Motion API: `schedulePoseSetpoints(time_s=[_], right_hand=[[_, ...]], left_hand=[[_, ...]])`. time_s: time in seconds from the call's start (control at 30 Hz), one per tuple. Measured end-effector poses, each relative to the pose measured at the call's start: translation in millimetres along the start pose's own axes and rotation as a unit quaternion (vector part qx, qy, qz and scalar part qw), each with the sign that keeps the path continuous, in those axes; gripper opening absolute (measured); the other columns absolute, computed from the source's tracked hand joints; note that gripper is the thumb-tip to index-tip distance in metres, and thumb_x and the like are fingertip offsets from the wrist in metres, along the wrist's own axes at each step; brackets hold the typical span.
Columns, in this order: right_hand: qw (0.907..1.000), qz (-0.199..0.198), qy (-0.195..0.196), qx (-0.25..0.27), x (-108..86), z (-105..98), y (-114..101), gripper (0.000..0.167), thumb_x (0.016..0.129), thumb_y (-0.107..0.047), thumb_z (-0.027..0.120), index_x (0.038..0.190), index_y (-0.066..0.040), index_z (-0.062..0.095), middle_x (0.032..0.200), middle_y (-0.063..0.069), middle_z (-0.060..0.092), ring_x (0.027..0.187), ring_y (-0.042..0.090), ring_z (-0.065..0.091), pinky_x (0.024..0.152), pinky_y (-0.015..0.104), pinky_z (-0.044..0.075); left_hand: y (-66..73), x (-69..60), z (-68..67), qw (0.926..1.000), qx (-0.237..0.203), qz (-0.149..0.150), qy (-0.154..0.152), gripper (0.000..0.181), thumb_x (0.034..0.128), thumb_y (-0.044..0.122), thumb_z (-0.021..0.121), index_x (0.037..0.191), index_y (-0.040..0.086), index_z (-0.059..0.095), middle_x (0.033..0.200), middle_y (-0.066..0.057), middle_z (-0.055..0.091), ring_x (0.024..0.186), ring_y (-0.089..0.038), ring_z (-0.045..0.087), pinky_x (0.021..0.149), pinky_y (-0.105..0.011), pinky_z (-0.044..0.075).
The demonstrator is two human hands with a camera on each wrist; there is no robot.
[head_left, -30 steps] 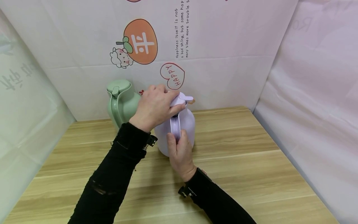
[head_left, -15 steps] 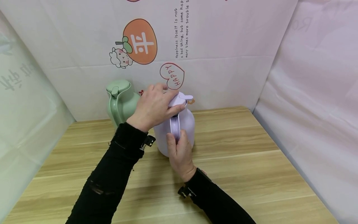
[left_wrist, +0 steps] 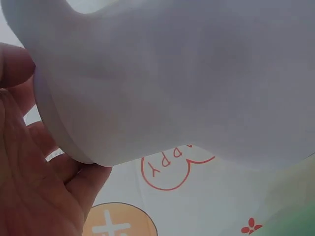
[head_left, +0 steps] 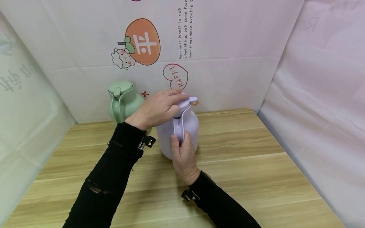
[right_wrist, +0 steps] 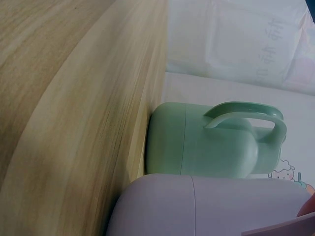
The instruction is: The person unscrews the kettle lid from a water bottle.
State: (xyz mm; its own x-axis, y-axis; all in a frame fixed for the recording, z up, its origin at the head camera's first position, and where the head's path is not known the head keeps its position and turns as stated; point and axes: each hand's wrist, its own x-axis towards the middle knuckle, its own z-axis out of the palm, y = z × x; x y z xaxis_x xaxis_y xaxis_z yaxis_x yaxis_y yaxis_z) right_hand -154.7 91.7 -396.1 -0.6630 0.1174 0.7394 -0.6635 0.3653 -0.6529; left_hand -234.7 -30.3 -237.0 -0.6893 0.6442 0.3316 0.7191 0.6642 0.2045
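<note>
two hands on smooth, round-shouldered lilac jug, wood-grained tabletop

Lilac jug beside green jug, wooden tabletop

Before you: 1 light-brown wood-grain tabletop, bearing 1 rounded, handled lilac jug and 1 rounded, handled pale-green jug.
</note>
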Motion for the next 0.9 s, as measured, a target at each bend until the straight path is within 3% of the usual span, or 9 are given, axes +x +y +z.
schedulePoseSetpoints(time_s=[0.13,0.33,0.9], right_hand=[[1.0,-0.001,0.001,0.001,0.5,-0.3,0.6,0.041,0.112,-0.039,0.046,0.109,0.002,0.052,0.087,0.013,0.06,0.076,0.023,0.06,0.065,0.035,0.05],[1.0,-0.001,0.008,-0.002,0.5,-0.5,2.1,0.043,0.111,-0.041,0.046,0.108,0.001,0.053,0.088,0.014,0.062,0.077,0.024,0.062,0.066,0.037,0.051],[0.9999,0.001,-0.007,0.007,0.2,-0.5,0.6,0.04,0.112,-0.039,0.044,0.109,0.001,0.05,0.086,0.013,0.06,0.074,0.021,0.061,0.062,0.032,0.049]], left_hand=[[0.3,0.1,-1.6,0.9999,0.008,0.01,0.002,0.05,0.1011,0.027,0.04,0.145,0.023,0.064,0.155,-0.007,0.054,0.145,-0.026,0.05,0.119,-0.045,0.039],[1.3,1.4,-0.4,0.9986,0.027,0.029,0.035,0.04,0.1034,0.031,0.05,0.137,0.021,0.07,0.144,-0.009,0.064,0.132,-0.027,0.061,0.11,-0.045,0.048],[9.5,1.5,3.2,0.9941,0.092,-0.03,0.048,0.045,0.1043,0.05,0.055,0.139,0.024,0.068,0.134,-0.006,0.069,0.122,-0.024,0.059,0.106,-0.046,0.04]])
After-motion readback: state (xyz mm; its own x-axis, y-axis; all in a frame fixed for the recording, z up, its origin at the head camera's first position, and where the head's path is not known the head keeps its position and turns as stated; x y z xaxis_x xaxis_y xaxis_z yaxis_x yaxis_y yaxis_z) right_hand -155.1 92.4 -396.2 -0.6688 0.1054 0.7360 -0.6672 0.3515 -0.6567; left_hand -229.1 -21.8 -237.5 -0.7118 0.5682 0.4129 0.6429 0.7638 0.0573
